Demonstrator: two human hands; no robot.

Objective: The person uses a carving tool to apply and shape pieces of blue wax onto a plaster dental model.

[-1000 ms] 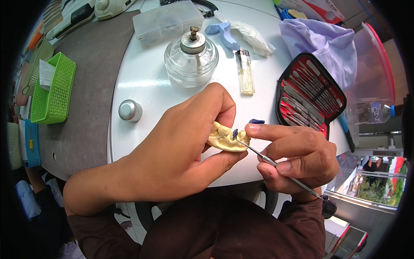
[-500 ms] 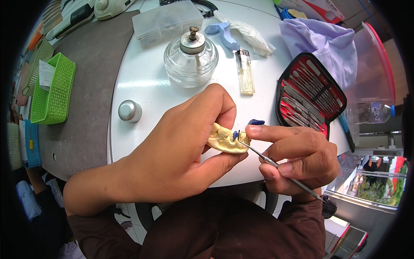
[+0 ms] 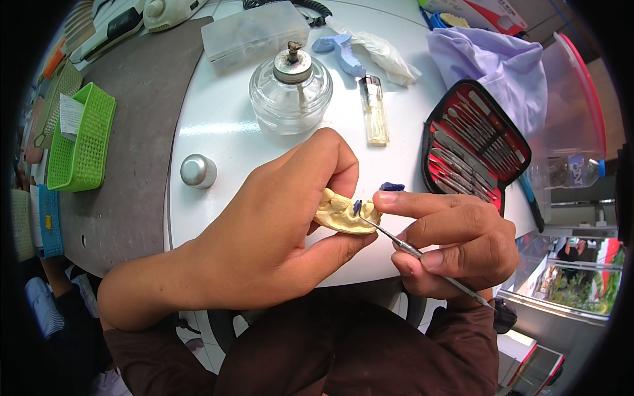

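Note:
My left hand (image 3: 277, 231) grips a cream dental cast (image 3: 343, 218) with a small dark-blue wax piece (image 3: 357, 206) on one of its teeth. My right hand (image 3: 462, 244) holds a slim metal carving instrument (image 3: 416, 252) like a pen, its bent tip at the blue wax. A lump of blue wax (image 3: 392, 187) lies on the white table just behind my right fingertips. Above my hands stand a glass spirit lamp (image 3: 290, 102) and a clear lighter (image 3: 374, 112). To the left sits a small metal cap (image 3: 198, 171).
An open instrument case (image 3: 479, 138) lies at the right, beside lilac cloth (image 3: 485, 66) and a plastic bottle (image 3: 574, 173). A clear box (image 3: 254, 33), blue moulded piece (image 3: 340, 53) and white tissue (image 3: 389, 56) lie behind. Green baskets (image 3: 79, 152) stand on the left. A co-worker's arm (image 3: 56, 277) shows far left.
Both hands, with the cast and instrument, have shifted very slightly left. The instrument's tip has moved a little at the blue wax.

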